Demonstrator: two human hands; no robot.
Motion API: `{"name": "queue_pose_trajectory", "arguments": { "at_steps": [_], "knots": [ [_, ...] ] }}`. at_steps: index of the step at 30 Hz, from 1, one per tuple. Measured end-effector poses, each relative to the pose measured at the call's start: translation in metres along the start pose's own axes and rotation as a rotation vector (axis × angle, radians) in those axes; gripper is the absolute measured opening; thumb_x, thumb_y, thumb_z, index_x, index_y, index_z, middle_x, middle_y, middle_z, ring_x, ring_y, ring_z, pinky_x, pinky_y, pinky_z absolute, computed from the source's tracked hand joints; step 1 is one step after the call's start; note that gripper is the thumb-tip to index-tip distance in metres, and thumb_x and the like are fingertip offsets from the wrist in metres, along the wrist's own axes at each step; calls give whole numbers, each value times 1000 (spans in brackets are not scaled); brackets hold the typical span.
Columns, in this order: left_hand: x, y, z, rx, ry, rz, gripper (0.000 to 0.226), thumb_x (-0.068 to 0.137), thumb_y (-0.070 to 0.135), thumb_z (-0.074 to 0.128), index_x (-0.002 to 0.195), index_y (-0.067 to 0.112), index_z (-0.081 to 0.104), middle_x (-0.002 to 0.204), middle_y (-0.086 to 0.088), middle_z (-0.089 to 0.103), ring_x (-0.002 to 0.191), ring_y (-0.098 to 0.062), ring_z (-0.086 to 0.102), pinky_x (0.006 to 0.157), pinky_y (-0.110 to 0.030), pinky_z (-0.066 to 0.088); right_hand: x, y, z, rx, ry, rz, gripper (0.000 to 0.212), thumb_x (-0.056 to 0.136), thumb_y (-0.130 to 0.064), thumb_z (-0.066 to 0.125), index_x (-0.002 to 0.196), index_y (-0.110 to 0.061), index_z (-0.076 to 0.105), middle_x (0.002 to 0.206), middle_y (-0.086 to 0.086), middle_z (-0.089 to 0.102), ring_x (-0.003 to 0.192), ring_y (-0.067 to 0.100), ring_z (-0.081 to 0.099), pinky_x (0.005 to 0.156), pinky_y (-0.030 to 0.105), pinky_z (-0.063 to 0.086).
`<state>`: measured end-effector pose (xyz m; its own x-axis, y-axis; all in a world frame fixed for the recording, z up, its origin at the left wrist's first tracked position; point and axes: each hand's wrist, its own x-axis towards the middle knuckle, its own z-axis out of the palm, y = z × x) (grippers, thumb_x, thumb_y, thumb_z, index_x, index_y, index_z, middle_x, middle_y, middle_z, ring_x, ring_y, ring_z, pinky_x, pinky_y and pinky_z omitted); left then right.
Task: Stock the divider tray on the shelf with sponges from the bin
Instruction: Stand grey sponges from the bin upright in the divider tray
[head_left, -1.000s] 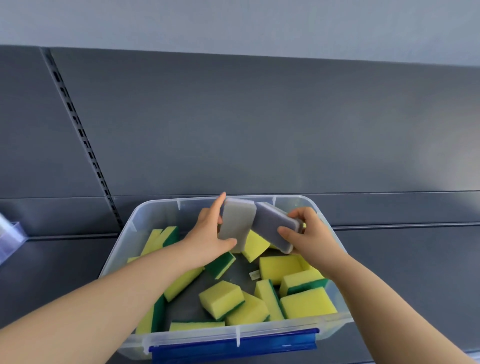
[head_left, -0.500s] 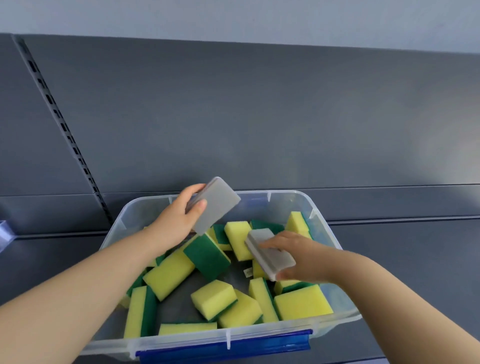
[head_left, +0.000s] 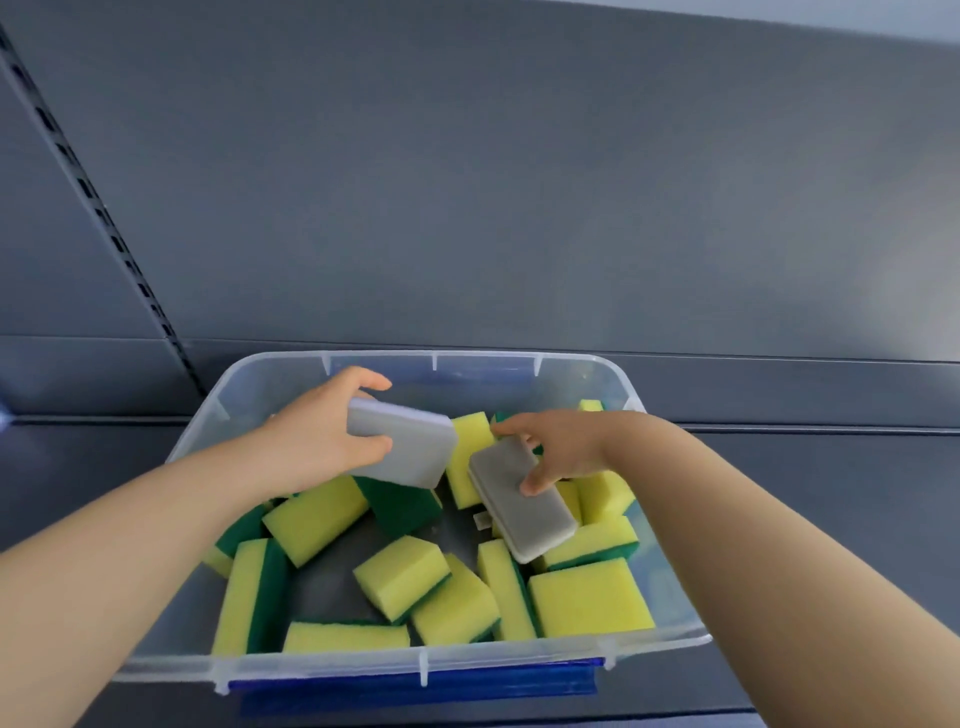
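A clear plastic bin (head_left: 675, 642) with a blue front handle holds several yellow-and-green sponges (head_left: 589, 597). My left hand (head_left: 322, 441) grips one grey sponge (head_left: 402, 447) by its left end, holding it above the bin's middle. My right hand (head_left: 563, 447) holds a second grey sponge (head_left: 522, 501) by its upper end, thumb on top, with the sponge low over the yellow ones at the right. The divider tray is out of sight.
The bin stands on a dark grey shelf (head_left: 831, 493) in front of a grey back panel (head_left: 519, 208). A slotted upright rail (head_left: 104, 223) runs diagonally at the left.
The two grey sponges, held together a second ago, have parted. My right hand lowered its sponge toward the bin's right side. My left hand's sponge has tilted flatter and stays raised.
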<state>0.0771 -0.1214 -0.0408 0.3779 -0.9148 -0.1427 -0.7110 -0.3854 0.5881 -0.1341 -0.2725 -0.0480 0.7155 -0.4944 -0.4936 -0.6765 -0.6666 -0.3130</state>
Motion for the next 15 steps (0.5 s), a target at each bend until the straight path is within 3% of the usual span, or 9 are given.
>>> {"name": "queue_pose_trajectory", "arguments": {
  "at_steps": [3,6,8,10,15],
  "knots": [
    [0,1,0,11,-42,28,49,85,38,61,125,41,33,120,22,42,91,-16,58,79,-40,52,-4,7,-1,124,107,-28,70,75,-30,74,135,-32,39,133,-5,46,118,20,47,100,39,41],
    [0,5,1,53,-21,24,56,82,38,66,127,36,33,118,16,44,96,-9,51,84,-34,47,-12,17,1,485,324,-17,60,75,-24,75,127,-29,47,118,-2,46,98,15,50,84,28,44],
    [2,12,1,66,11,6,59,77,39,71,123,35,35,112,9,47,96,-11,50,84,-32,45,-14,20,7,719,470,20,55,75,-21,74,122,-27,45,112,1,42,98,20,51,80,31,47],
    [3,21,3,67,23,14,56,73,40,74,116,34,39,106,10,48,95,-10,50,81,-31,45,-15,20,14,807,505,57,55,76,-21,73,121,-25,41,112,3,40,101,23,50,81,36,50],
    [5,40,16,88,-22,119,42,71,42,74,102,35,48,100,14,54,90,-4,52,74,-24,45,-36,11,13,-4,294,148,73,74,-32,68,135,-34,27,120,3,45,100,24,53,76,31,45]
  ]
}}
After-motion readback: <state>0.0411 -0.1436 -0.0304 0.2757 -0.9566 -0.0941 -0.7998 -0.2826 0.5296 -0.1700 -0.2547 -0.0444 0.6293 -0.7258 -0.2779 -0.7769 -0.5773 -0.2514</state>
